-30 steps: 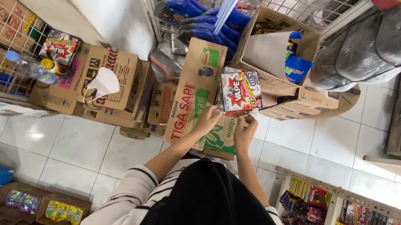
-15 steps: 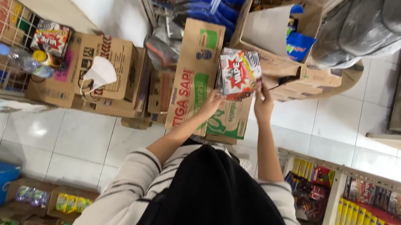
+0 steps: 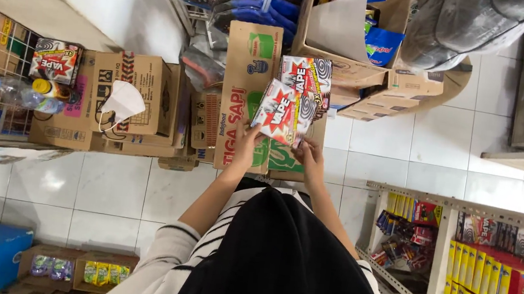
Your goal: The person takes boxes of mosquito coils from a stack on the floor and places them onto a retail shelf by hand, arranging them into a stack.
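While the person stands over a white tiled floor, both hands meet just above the middle of the frame on a stack of flat red-and-white boxes with spiral pictures. The left hand grips the stack's lower left edge, fingers curled around it. The right hand holds the lower right corner, fingertips pinched on the cardboard. The stack tilts, hanging in front of a tall brown carton that stands upright against other boxes.

At upper centre an open carton shows blue packets inside. Left of centre a white face mask lies on another brown carton, and a matching red-and-white box sits in the wire rack at the far left. A shelf of yellow and red packs fills the lower right.
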